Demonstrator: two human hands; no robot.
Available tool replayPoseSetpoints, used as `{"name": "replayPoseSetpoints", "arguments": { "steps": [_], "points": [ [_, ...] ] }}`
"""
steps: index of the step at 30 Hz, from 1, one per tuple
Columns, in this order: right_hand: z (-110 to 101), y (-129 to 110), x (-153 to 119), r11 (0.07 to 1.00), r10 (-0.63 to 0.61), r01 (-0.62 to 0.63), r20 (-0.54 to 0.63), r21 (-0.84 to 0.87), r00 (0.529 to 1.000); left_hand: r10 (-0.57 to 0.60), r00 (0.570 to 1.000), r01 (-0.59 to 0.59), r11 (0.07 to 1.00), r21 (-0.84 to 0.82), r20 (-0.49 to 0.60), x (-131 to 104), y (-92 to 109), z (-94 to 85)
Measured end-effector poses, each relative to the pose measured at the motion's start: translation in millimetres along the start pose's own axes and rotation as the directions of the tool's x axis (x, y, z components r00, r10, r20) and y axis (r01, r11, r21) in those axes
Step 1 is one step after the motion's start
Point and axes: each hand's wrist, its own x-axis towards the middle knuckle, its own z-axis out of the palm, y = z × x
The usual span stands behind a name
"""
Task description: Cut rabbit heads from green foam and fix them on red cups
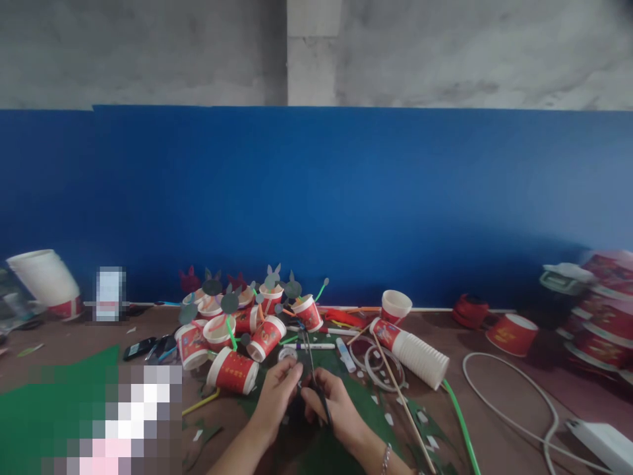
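Note:
My right hand point(332, 404) grips a pair of scissors point(311, 359), their dark handles in its fingers and the blades pointing away from me. Close beside it, my left hand point(277, 394) is closed in a pinch. What it holds is dark and partly hidden, so I cannot make it out. Just beyond my hands lie a roll of clear tape point(287, 354), a marker pen point(314, 346) and a glue stick point(345, 355). Red and white paper cups point(231, 371) crowd the table to the left, several bearing paper animal heads point(230, 300).
A nested stack of paper cups point(420, 359) lies at right, near a thin wooden stick point(403, 402) and a green pipe cleaner point(462, 425). A white cable point(554, 412) loops farther right. Green paper point(93, 376) covers the left; scraps litter the middle. A blue panel point(316, 198) stands behind.

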Motion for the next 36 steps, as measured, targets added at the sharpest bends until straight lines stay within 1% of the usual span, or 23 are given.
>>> {"name": "replayPoseSetpoints", "arguments": {
  "steps": [2,5,12,18,22,25,28,36],
  "points": [
    [0.3,-0.5,-0.1,1.0,-0.003,0.003,-0.003,-0.003,1.0,0.005,1.0,-0.005,1.0,0.008,0.007,-0.9,2.4,0.6],
    [0.9,-0.4,0.2,1.0,-0.013,0.013,-0.008,-0.011,1.0,0.004,1.0,-0.004,1.0,0.019,-0.012,-1.3,4.4,0.5],
    [0.0,-0.2,1.0,0.999,0.009,-0.01,-0.024,-0.05,1.0,0.001,0.999,0.001,0.999,0.035,-0.035,1.3,2.9,-2.1],
    [-0.2,-0.3,0.7,0.999,0.015,-0.017,-0.022,-0.052,1.0,0.027,0.995,-0.026,0.999,0.019,-0.098,1.0,1.4,-1.2],
    [-0.4,2.4,0.8,0.999,0.014,-0.014,-0.005,-0.029,1.0,0.033,0.996,-0.032,0.999,0.018,-0.08,2.0,0.5,-3.0],
    [-1.3,3.7,0.4,1.0,0.013,-0.013,0.022,-0.018,1.0,0.05,0.997,-0.046,0.997,0.069,-0.059,4.5,-1.6,-6.6],
    [-1.9,2.8,0.0,1.0,0.007,-0.006,0.021,-0.022,1.0,0.053,0.998,-0.048,0.993,0.111,-0.041,6.5,-3.9,-9.3],
    [-1.6,0.2,2.2,0.998,0.019,-0.019,0.0,-0.058,1.0,0.031,0.996,-0.024,0.996,0.081,-0.087,8.5,-7.8,-9.5]
  ]
}}
